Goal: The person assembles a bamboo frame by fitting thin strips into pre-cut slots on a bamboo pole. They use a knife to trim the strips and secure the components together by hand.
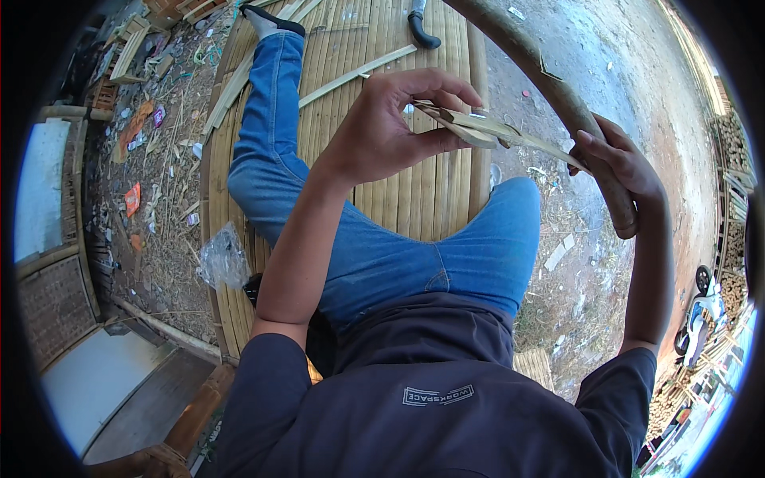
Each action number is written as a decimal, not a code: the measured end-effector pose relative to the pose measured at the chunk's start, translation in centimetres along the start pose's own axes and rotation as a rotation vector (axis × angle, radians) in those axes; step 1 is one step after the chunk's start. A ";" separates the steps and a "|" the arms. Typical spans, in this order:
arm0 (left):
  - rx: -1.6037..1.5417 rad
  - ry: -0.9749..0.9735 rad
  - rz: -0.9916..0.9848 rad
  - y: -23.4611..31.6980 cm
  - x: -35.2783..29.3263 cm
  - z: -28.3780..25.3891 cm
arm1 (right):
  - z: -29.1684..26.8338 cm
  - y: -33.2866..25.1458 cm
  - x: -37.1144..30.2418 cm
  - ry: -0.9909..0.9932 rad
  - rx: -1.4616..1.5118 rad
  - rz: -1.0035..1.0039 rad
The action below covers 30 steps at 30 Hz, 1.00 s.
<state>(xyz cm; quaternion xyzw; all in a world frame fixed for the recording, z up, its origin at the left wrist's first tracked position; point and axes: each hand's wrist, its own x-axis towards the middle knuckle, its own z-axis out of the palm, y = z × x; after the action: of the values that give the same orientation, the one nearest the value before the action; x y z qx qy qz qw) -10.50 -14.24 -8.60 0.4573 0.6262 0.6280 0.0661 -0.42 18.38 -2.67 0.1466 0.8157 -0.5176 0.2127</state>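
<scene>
My left hand (398, 119) is closed, its thumb and fingers pinching a few pale split bamboo strips (490, 127) above the slatted bamboo bench (414, 203). One long strip stretches right from there to my right hand (625, 159). My right fingers are closed at that strip's thin end. A thick brown wooden pole (550, 84) slants in front of my right palm and wrist; whether this hand also grips it, I cannot tell. On the bench's far part lies a tool with a dark curved handle (424, 33), its other end cut off by the view.
My jeans-clad legs (279, 191) straddle the bench. More bamboo strips (355, 77) lie at its far side. A clear plastic bag (223, 256) rests at its left edge. Litter and shavings cover the ground (171, 215). A parked motorbike (701, 319) and stacked wood (733, 143) stand far right.
</scene>
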 end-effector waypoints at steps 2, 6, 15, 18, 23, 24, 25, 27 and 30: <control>0.006 0.011 0.012 0.0 0.1 0.1 | -0.1 0.6 0.2 -0.006 0.011 0.012; 0.043 0.089 0.097 -0.3 1.1 0.7 | -0.3 0.3 0.0 -0.060 0.036 0.018; 0.016 0.188 0.117 0.6 3.0 1.3 | -0.1 -1.1 -0.9 -0.027 0.069 0.002; 0.070 0.123 0.182 1.9 2.0 0.8 | 0.4 -0.5 -1.4 -0.042 0.098 0.026; -0.069 0.145 0.255 5.2 -0.7 -2.2 | 1.6 0.5 -1.7 -0.085 0.139 0.000; -0.159 0.136 0.267 5.6 -1.1 -3.0 | 1.3 1.0 -1.6 -0.072 0.133 -0.008; -0.249 0.125 0.279 6.1 -1.4 -3.8 | 1.1 1.4 -1.6 -0.058 0.128 -0.016; -0.198 0.044 0.293 7.7 -2.4 -6.3 | 1.2 1.7 -0.9 -0.016 0.076 -0.052; -0.099 0.039 0.272 9.9 -4.1 -8.8 | 1.5 3.4 0.5 0.048 0.043 -0.052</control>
<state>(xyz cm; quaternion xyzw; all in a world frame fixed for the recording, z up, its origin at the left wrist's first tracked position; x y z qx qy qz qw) -9.10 -25.31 -0.47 0.5219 0.5278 0.6701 -0.0095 1.00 18.48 -6.11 0.1423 0.8127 -0.5368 0.1762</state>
